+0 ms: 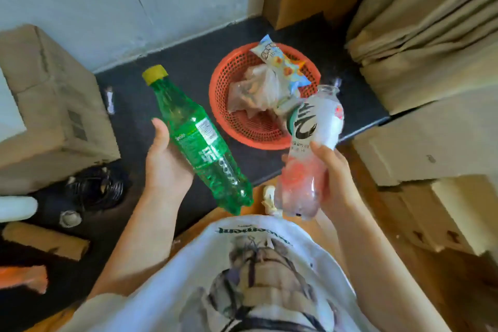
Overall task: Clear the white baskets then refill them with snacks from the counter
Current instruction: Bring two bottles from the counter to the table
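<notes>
My left hand (164, 162) grips a green soda bottle (199, 140) with a yellow cap, held slanted with the cap pointing up and left. A clear bottle (312, 148) with a white label and pink base is held in my right hand (328, 170), its open neck tipped toward a red mesh basket (242, 127). That basket sits on the dark floor just beyond both hands. Inside it lie a snack packet (283, 62) and crumpled clear plastic bags (258, 89). No white basket is in view.
A cardboard box (51, 105) stands at the left; stacked flattened cardboard (431, 62) fills the right. Coiled black cable (94, 188) and a cardboard tube (45, 240) lie on the floor at lower left. A pale wall (107, 8) rises behind.
</notes>
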Demonstrator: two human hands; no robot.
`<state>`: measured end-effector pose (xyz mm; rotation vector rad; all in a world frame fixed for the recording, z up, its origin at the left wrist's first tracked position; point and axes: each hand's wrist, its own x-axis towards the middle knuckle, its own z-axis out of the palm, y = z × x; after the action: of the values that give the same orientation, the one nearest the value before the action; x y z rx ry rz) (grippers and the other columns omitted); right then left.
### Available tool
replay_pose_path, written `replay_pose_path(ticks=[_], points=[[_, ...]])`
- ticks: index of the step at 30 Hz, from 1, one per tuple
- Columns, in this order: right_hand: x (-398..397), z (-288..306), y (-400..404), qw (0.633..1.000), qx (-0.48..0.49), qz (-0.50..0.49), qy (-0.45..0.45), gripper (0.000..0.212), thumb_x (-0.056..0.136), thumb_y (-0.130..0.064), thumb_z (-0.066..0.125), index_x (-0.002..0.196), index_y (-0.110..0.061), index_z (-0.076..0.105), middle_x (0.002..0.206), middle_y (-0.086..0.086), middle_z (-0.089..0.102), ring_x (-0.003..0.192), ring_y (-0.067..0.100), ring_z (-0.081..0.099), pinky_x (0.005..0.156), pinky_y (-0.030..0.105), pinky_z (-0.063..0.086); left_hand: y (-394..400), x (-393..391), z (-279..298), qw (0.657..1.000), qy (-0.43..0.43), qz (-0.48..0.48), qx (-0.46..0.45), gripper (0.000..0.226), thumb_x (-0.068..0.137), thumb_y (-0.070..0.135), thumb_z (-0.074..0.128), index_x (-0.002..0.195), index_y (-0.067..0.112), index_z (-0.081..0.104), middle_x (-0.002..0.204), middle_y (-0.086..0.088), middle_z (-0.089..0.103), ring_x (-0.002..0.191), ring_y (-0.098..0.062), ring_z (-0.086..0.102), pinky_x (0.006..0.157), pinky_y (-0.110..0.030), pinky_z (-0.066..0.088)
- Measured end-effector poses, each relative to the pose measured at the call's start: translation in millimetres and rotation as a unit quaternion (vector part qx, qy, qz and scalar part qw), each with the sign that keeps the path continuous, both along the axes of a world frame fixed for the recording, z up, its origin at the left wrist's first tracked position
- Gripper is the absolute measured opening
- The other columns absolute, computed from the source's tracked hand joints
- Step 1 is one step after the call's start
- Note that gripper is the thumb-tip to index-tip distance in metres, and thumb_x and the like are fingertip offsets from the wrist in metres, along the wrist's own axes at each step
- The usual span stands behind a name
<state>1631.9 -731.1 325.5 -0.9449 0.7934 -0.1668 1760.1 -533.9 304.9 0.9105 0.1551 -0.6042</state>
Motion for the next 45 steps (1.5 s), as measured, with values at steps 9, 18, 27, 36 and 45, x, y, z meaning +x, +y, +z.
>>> replay_pose_path(ticks=[9,18,27,36,45], points=[[-149,-2,109,0.981,0.043,-0.159,0.106,0.044,0.069,-0.029,0.065,0.110,-0.012,0.056,0.081,0.007,0.071,0.067,0.020,0.069,0.055,0.029,0.054,5,-104,-19,0.913,0.275,-0.302,0.004,0.077,0.069,0.067,0.039,0.108,0.008,0.068,0.097,-0.005,0.074,0.081,-0.015,0.072,0.069,-0.029,0.059],[-312,0,208,0.919,0.038,-0.377,0.109,0.058,0.070,-0.038,0.064,0.122,-0.013,0.053,0.104,0.014,0.067,0.085,0.025,0.067,0.069,0.035,0.054,9,-249,-6,0.779,0.194,-0.592,0.070,0.083,0.046,0.070,0.074,0.099,0.006,0.066,0.089,-0.013,0.072,0.074,-0.026,0.070,0.066,-0.037,0.059],[-455,0,334,0.838,0.062,-0.538,0.061,0.074,0.062,-0.050,0.071,0.123,-0.015,0.050,0.095,0.008,0.067,0.077,0.023,0.067,0.063,0.034,0.054,51,-407,12,0.642,0.101,-0.757,0.068,0.063,0.050,0.063,0.076,0.089,0.013,0.069,0.080,-0.010,0.070,0.063,-0.022,0.068,0.063,-0.032,0.058],[-597,1,507,0.646,0.068,-0.759,0.029,0.075,0.032,-0.063,0.084,0.097,-0.031,0.063,0.088,0.004,0.074,0.072,0.019,0.070,0.061,0.030,0.057,141,-597,12,0.471,-0.039,-0.876,0.095,0.049,0.077,0.062,0.050,0.086,0.019,0.070,0.076,-0.007,0.072,0.062,-0.021,0.069,0.059,-0.031,0.058],[-672,-9,605,0.461,0.064,-0.884,0.028,0.043,0.062,-0.047,0.071,0.101,-0.029,0.065,0.095,-0.002,0.075,0.086,0.017,0.071,0.067,0.027,0.056,195,-759,17,0.251,-0.102,-0.960,0.075,0.061,0.056,0.067,0.070,0.090,0.016,0.068,0.081,-0.010,0.070,0.067,-0.026,0.069,0.061,-0.035,0.057]])
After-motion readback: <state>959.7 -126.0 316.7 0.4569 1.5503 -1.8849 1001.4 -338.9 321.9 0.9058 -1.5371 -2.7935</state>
